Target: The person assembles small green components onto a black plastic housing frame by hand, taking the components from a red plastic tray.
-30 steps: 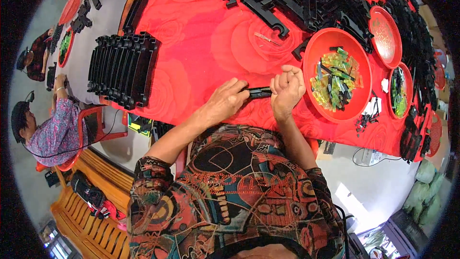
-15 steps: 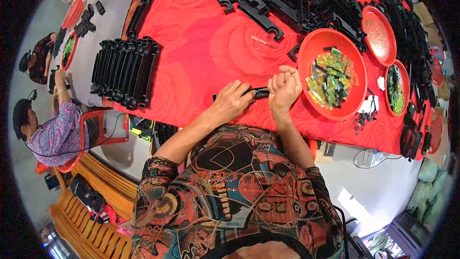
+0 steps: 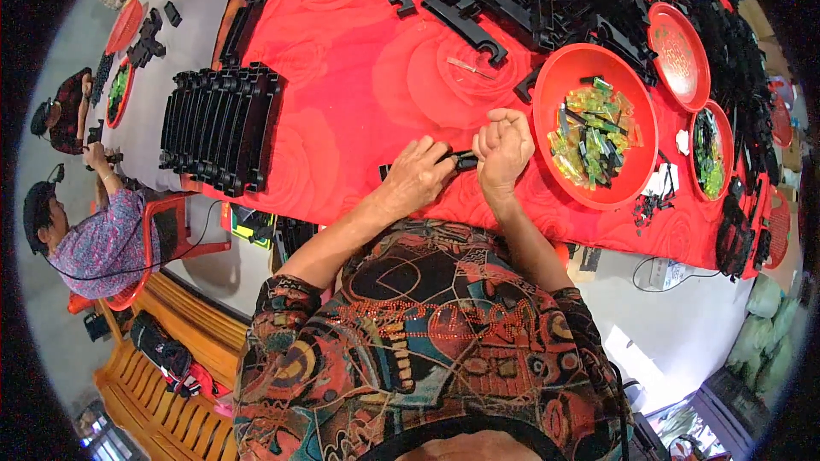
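Near the table's front edge a narrow black plastic bar (image 3: 464,160) lies on the red cloth. My left hand (image 3: 416,175) is closed over its left portion, pressing it down, and a short end shows left of the fingers. At the bar's right end my right hand (image 3: 502,154) is curled into a fist, thumb side up; whatever its fingers grip is hidden. Just right of that fist stands a red bowl (image 3: 564,72) with small yellow-green, clear and black strips (image 3: 598,132) in it.
A neat row of black bars (image 3: 218,130) stands at left, one more bar (image 3: 243,27) behind it. Loose black bars (image 3: 461,21) heap at the back. Red plates (image 3: 696,85) sit at right. A co-worker (image 3: 98,239) sits at the left table (image 3: 162,77).
Both hands keep nearly the same pose on the bar; the right fist has shifted slightly left and up. The view has moved a little. The co-worker's hand has shifted slightly.
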